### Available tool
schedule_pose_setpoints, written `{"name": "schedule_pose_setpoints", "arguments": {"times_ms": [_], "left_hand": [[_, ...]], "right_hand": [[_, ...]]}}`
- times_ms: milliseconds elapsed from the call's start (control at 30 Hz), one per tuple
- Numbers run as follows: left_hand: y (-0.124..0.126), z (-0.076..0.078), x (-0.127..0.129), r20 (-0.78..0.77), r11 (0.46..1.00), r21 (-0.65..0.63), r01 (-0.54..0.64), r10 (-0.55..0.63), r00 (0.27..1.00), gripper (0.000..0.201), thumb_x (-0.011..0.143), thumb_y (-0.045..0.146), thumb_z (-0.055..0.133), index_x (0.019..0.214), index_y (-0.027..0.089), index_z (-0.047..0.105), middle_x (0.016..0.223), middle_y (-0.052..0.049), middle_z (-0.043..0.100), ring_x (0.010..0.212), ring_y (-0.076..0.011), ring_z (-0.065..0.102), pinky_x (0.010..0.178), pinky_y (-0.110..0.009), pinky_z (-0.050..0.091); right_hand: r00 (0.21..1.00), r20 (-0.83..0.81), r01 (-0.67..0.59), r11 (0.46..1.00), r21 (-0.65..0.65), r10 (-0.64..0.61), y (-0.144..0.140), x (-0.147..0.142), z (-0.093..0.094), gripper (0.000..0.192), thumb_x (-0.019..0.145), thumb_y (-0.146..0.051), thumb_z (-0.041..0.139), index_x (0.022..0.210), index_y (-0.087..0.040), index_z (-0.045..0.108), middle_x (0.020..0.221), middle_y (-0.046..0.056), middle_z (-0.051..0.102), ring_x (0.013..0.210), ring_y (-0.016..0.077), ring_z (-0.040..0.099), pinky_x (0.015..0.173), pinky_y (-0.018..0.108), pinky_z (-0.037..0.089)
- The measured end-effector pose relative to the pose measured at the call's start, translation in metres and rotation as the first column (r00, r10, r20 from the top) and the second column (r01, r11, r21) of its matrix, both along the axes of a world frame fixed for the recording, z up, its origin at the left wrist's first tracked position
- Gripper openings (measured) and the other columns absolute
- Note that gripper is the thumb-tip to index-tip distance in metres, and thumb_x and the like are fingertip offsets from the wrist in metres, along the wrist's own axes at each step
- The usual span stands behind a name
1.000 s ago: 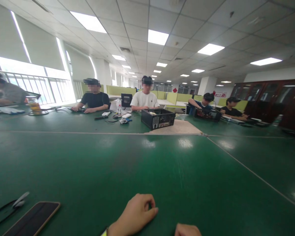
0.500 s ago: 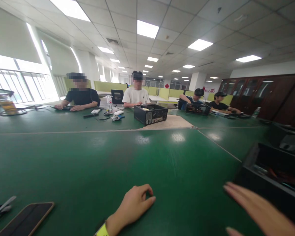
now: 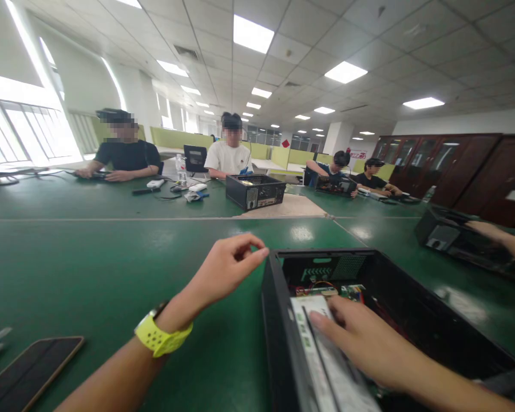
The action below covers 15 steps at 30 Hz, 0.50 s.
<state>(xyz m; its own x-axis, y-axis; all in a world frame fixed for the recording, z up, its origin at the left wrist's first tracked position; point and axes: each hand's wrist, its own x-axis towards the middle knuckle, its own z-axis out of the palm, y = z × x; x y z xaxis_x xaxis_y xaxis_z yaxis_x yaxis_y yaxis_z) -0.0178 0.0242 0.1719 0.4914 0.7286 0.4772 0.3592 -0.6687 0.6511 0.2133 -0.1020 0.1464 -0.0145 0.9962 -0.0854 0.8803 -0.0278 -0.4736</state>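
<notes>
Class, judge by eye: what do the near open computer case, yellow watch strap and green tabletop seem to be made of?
Near open computer case: probably painted sheet metal, dull black; thin walls, punched vent holes.
Yellow watch strap: likely silicone or rubber, matt; perforated, smoothly curved band.
Green tabletop: semi-gloss, showing soft reflections; perhaps laminate or rubber matting, unclear which.

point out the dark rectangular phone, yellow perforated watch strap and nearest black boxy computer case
Dark rectangular phone (image 3: 33, 371): head view, middle of screen
Yellow perforated watch strap (image 3: 159, 340): head view, holed section
Nearest black boxy computer case (image 3: 278, 332): head view, left wall
</notes>
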Motion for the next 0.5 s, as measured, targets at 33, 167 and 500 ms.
{"name": "schedule_pose_setpoints", "arguments": {"times_ms": [33, 167, 500], "left_hand": [[0.001, 0.02, 0.008, -0.054, 0.997, 0.062, 0.036, -0.033, 0.998, 0.031, 0.087, 0.042, 0.048, 0.087, 0.016, 0.065, 0.062, 0.003, 0.052, 0.057, -0.0101, 0.045, 0.054, -0.021, 0.034], [0.011, 0.06, 0.049, -0.549, 0.965, 0.182, 0.19, -0.06, 0.833, 0.027, 0.086, 0.03, 0.047, 0.091, 0.017, 0.069, 0.078, -0.004, 0.065, 0.072, -0.0167, 0.058, 0.068, -0.028, 0.042], [0.058, -0.024, 0.115, -0.84, 0.853, -0.495, 0.165, -0.519, 0.157, 0.005, 0.066, 0.021, 0.068, 0.07, 0.021, 0.07, 0.066, -0.002, 0.069, 0.067, -0.0213, 0.064, 0.066, -0.032, 0.053]], "right_hand": [[0.993, -0.06, -0.102, 0.993, -0.064, 0.098, 0.022, -0.013, 0.008, 0.051, 0.092, -0.055, 0.025, 0.094, -0.02, 0.062, 0.092, 0.006, 0.071, 0.073, 0.0178, 0.067, 0.059, 0.026, 0.05], [0.944, 0.224, -0.22, 0.967, -0.126, 0.244, 0.097, -0.026, 0.016, 0.048, 0.094, -0.042, 0.028, 0.089, -0.017, 0.068, 0.089, 0.008, 0.071, 0.077, 0.0178, 0.067, 0.063, 0.024, 0.047], [0.809, 0.519, -0.168, 0.954, -0.247, 0.277, 0.134, -0.01, -0.041, 0.031, 0.063, -0.019, 0.073, 0.093, -0.015, 0.071, 0.1, 0.015, 0.069, 0.093, 0.0317, 0.065, 0.075, 0.037, 0.051]]}}
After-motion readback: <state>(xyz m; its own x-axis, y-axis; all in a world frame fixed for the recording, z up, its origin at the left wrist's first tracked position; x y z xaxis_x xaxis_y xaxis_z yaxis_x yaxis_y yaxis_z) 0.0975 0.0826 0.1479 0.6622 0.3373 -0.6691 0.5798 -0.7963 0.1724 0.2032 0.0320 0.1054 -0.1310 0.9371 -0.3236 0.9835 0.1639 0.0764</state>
